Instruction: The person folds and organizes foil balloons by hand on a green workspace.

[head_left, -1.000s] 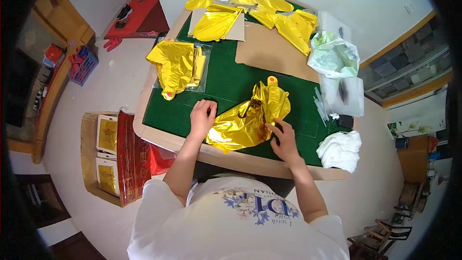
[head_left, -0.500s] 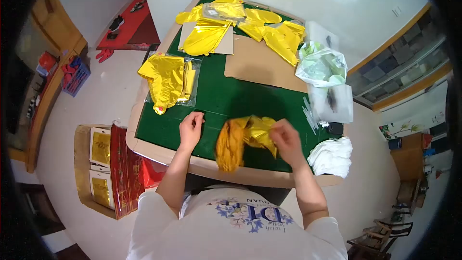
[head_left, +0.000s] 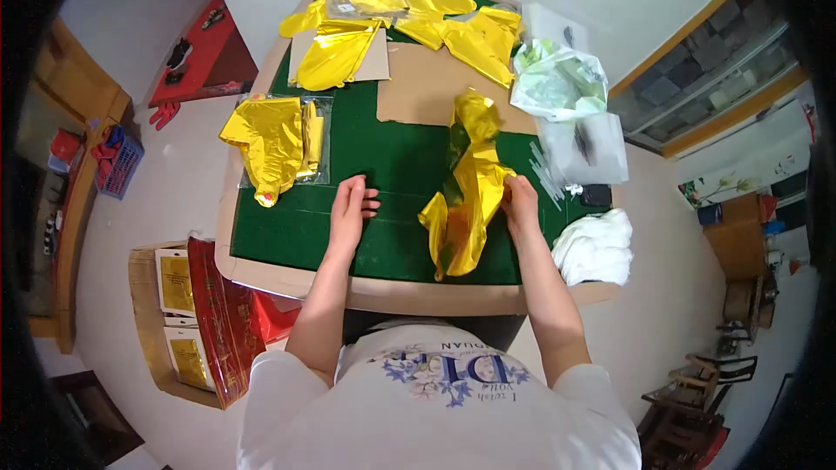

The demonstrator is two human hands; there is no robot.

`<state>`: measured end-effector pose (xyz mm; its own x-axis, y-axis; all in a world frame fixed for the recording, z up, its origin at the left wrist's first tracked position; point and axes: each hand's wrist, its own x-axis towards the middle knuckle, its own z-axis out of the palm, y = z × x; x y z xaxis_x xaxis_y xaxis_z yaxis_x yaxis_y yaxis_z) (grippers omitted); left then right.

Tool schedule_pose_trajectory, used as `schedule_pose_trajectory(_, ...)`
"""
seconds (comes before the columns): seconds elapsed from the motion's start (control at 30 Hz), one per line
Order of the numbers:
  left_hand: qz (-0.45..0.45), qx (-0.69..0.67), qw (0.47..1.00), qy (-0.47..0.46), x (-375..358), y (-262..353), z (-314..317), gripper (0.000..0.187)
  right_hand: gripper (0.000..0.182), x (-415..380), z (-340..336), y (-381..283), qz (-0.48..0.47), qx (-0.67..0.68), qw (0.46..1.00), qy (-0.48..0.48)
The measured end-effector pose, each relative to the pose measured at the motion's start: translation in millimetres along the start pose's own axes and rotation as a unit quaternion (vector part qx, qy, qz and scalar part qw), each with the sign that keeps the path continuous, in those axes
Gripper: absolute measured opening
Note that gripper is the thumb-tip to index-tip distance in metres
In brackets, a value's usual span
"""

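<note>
My right hand (head_left: 521,206) pinches the right edge of a crumpled gold foil balloon (head_left: 475,178). The balloon hangs out over the green table top, long and partly unfolded, with its lower end near the front edge. My left hand (head_left: 350,211) is at the left of it, fingers stretched and slightly apart, holding nothing. Beyond my left hand, another flat gold foil balloon (head_left: 268,144) lies on a clear plastic bag (head_left: 323,135).
Several gold foil balloons (head_left: 338,52) lie along the table's far side beside a cardboard sheet (head_left: 418,87). On the right are a plastic bag (head_left: 562,83), clear strips (head_left: 546,176), a black case (head_left: 596,196) and a white cloth (head_left: 594,248). A carton (head_left: 148,296) stands on the floor.
The foil balloon has swung up and away from me and spread out longer, held in my right hand. My left hand's fingers have straightened. The view has shifted slightly.
</note>
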<state>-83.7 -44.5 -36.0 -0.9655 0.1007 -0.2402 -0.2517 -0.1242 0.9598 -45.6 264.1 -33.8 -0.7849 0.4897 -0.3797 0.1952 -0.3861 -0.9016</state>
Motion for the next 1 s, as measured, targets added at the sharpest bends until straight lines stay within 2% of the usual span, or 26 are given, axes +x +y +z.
schedule_pose_trajectory(0.07, -0.030, 0.004, 0.999, -0.039, -2, 7, 18, 0.048, 0.023, 0, -2, 1, -0.056, -0.028, 0.998, -0.013)
schedule_pose_trajectory(0.27, -0.032, 0.090, 0.993, -0.071, 7, 12, 55, 0.055, 0.025, -8, 5, -6, -0.050, -0.006, 0.999, -0.017)
schedule_pose_trajectory(0.33, -0.049, 0.118, 0.989, -0.079, 13, 8, 57, 0.057, 0.022, -11, 8, -10, -0.050, 0.029, 0.997, -0.051)
schedule_pose_trajectory(0.4, -0.081, 0.085, 0.990, -0.078, 14, 8, 56, 0.057, 0.022, -11, 10, -13, -0.049, 0.018, 0.997, -0.054)
schedule_pose_trajectory(0.47, -0.111, 0.052, 0.989, -0.077, 15, 3, 55, 0.057, 0.022, -8, 11, -14, -0.153, -0.073, 0.982, -0.083)
schedule_pose_trajectory(0.5, -0.072, 0.087, 0.990, -0.085, 15, -1, 54, 0.060, 0.022, -9, 11, -20, -0.193, -0.162, 0.965, -0.075)
schedule_pose_trajectory(0.53, -0.034, 0.123, 0.988, -0.092, 15, -5, 53, 0.066, 0.022, -10, 13, -23, -0.191, -0.161, 0.965, -0.075)
schedule_pose_trajectory(0.57, -0.035, 0.124, 0.987, -0.092, 12, -9, 53, 0.066, 0.023, -11, 16, -27, -0.257, -0.227, 0.937, -0.070)
schedule_pose_trajectory(0.6, 0.014, 0.175, 0.977, -0.122, 3, -3, 55, 0.075, 0.023, -13, 19, -31, -0.321, -0.292, 0.899, -0.063)
schedule_pose_trajectory(0.63, 0.065, 0.224, 0.961, -0.150, -4, 3, 58, 0.085, 0.023, -11, 21, -33, -0.344, -0.304, 0.886, -0.063)
schedule_pose_trajectory(0.67, 0.065, 0.224, 0.961, -0.151, -7, 7, 60, 0.085, 0.023, -9, 21, -34, -0.344, -0.304, 0.886, -0.062)
schedule_pose_trajectory(0.73, 0.074, 0.274, 0.941, -0.182, -11, 11, 62, 0.101, 0.024, -8, 21, -39, -0.292, -0.298, 0.907, -0.065)
schedule_pose_trajectory(0.77, 0.073, 0.243, 0.950, -0.182, -11, 9, 63, 0.093, 0.024, -9, 21, -42, -0.298, -0.302, 0.903, -0.070)
schedule_pose_trajectory(0.8, 0.073, 0.243, 0.950, -0.181, -7, 6, 63, 0.093, 0.024, -12, 21, -46, -0.299, -0.303, 0.902, -0.071)
schedule_pose_trajectory(0.87, -0.094, 0.035, 0.987, -0.128, 5, 3, 63, 0.080, 0.024, -15, 19, -52, -0.229, -0.297, 0.923, -0.092)
schedule_pose_trajectory(0.9, -0.106, 0.013, 0.988, -0.109, 5, 7, 62, 0.069, 0.024, -14, 17, -54, -0.230, -0.297, 0.922, -0.092)
schedule_pose_trajectory(0.97, -0.090, 0.012, 0.993, -0.080, 13, 6, 54, 0.067, 0.024, -10, 8, -53, -0.285, -0.381, 0.878, -0.048)
schedule_pose_trajectory(1.0, -0.075, 0.012, 0.996, -0.051, 18, 4, 50, 0.065, 0.024, -7, 4, -50, -0.285, -0.381, 0.878, -0.047)
